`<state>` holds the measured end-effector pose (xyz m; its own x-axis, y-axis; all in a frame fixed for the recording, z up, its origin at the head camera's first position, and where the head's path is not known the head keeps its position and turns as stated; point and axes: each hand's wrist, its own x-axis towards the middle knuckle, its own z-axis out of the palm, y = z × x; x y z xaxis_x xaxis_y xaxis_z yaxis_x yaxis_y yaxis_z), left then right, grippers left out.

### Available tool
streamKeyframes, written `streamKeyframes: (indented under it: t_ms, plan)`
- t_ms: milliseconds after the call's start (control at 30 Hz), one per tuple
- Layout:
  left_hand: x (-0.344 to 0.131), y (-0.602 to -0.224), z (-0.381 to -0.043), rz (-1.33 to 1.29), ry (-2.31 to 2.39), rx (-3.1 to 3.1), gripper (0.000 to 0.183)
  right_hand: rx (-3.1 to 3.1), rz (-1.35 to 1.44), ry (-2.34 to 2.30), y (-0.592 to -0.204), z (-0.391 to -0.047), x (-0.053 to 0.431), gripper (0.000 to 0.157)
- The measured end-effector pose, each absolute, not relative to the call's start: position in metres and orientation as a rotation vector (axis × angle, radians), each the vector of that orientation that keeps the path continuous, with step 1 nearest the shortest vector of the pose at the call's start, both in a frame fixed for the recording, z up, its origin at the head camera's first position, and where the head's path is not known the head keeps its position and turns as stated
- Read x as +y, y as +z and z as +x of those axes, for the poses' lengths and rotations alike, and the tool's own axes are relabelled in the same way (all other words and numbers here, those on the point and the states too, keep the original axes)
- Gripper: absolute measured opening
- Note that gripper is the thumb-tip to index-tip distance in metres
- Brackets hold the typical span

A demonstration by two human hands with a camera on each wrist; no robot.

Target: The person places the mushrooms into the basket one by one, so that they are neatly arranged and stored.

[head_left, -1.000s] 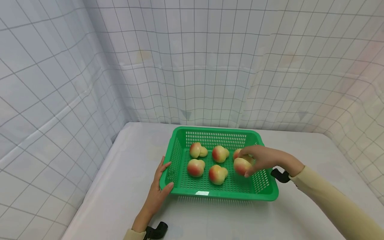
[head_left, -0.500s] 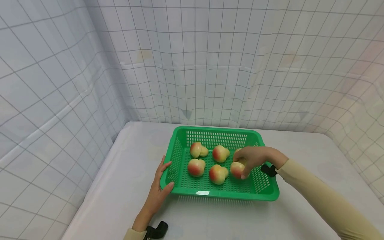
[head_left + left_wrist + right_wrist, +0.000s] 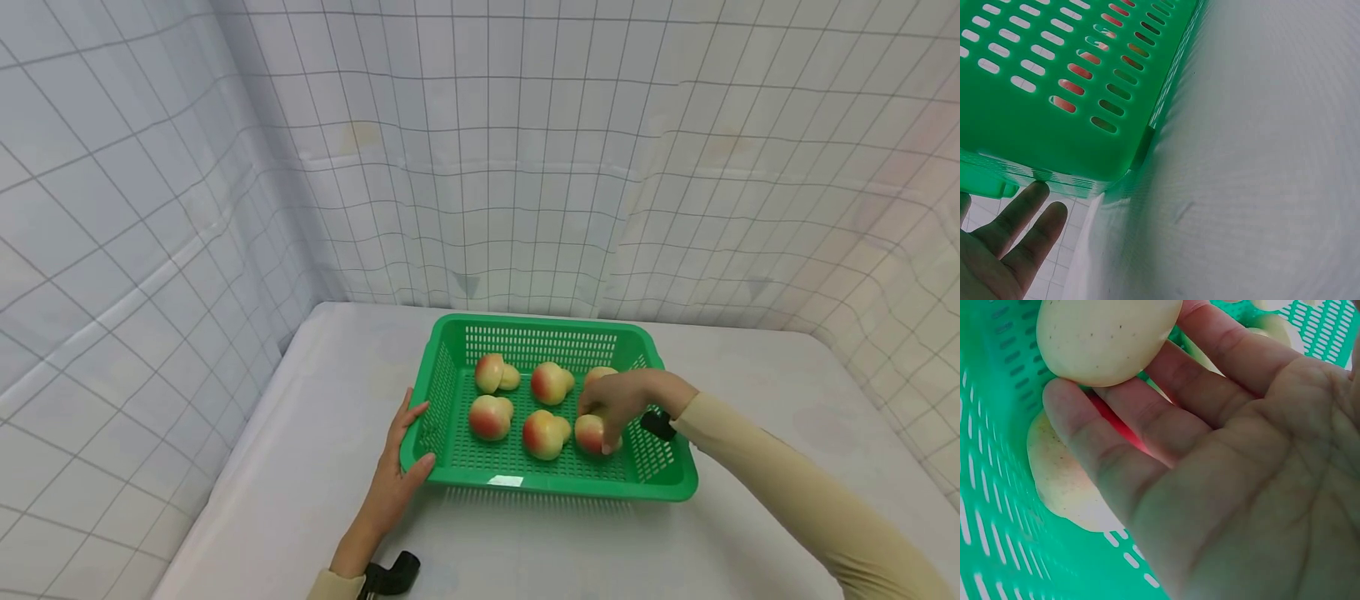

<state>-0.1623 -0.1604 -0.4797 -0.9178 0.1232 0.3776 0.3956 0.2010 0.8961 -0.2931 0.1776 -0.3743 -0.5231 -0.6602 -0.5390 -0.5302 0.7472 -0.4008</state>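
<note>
A green plastic basket (image 3: 555,486) holds several red-and-yellow mushrooms, each with a rounded cap and a paler stub. In its near right part, my right hand (image 3: 622,398) holds one mushroom (image 3: 589,435) low over the bottom; the fingers hide part of it. In the right wrist view its pale speckled surface (image 3: 1107,344) lies at my fingertips, and another mushroom (image 3: 1063,481) shows behind the fingers. My left hand (image 3: 392,487) rests at the basket's near left corner, thumb and one finger on the rim. The left wrist view shows straight fingers (image 3: 1029,240) at the basket wall (image 3: 1054,147).
Two mushrooms, one (image 3: 489,418) at left and one (image 3: 546,435) in the middle, lie in the front row. Behind them are three more, the rightmost (image 3: 600,375) partly covered by my right hand. White grid-patterned curtains (image 3: 480,167) enclose the white table (image 3: 360,350).
My right hand has moved left and down with its mushroom, from over the right side of the basket to beside the front middle mushroom. The left hand stays put.
</note>
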Motion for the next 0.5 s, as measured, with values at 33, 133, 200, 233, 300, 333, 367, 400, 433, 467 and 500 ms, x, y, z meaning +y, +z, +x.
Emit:
streamKeyframes:
  t_ms: [33, 133, 200, 233, 300, 333, 367, 400, 433, 467, 500]
  plan:
    - [-0.1603, -0.4797, -0.1621, -0.497, -1.788, -2.249, 0.063, 2.248, -0.889, -0.24, -0.3747, -0.2932, 0.177, 0.035]
    - [-0.1598, -0.4799, -0.1615, -0.495, -1.793, -2.24, 0.062, 2.24, -0.899, -0.23, -0.3762, -0.2942, 0.1757, 0.034]
    - [-0.1598, -0.4802, -0.1612, -0.494, -1.794, -2.238, 0.062, 2.237, -0.899, -0.225, -0.3772, -0.2949, 0.175, 0.034]
    - [-0.1598, -0.4802, -0.1611, -0.494, -1.793, -2.237, 0.062, 2.234, -0.893, -0.226, -0.3776, -0.295, 0.1748, 0.034]
    - [-0.1598, -0.4802, -0.1609, -0.494, -1.793, -2.237, 0.062, 2.233, -0.871, -0.222, -0.3781, -0.2951, 0.1747, 0.035]
    - [-0.1598, -0.4802, -0.1608, -0.495, -1.794, -2.237, 0.062, 2.233, -0.861, -0.219, -0.3783, -0.2952, 0.1748, 0.036]
    - [-0.1598, -0.4801, -0.1607, -0.494, -1.794, -2.238, 0.062, 2.232, -0.848, -0.218, -0.3781, -0.2949, 0.1749, 0.037]
    - [-0.1597, -0.4801, -0.1607, -0.494, -1.794, -2.238, 0.062, 2.232, -0.835, -0.216, -0.3781, -0.2946, 0.1751, 0.038]
    - [-0.1597, -0.4802, -0.1607, -0.494, -1.793, -2.238, 0.062, 2.231, -0.829, -0.215, -0.3777, -0.2943, 0.1753, 0.038]
    - [-0.1597, -0.4804, -0.1608, -0.494, -1.794, -2.238, 0.062, 2.234, -0.817, -0.211, -0.3775, -0.2939, 0.1754, 0.039]
    - [-0.1598, -0.4804, -0.1609, -0.493, -1.795, -2.238, 0.062, 2.234, -0.815, -0.214, -0.377, -0.2936, 0.1757, 0.039]
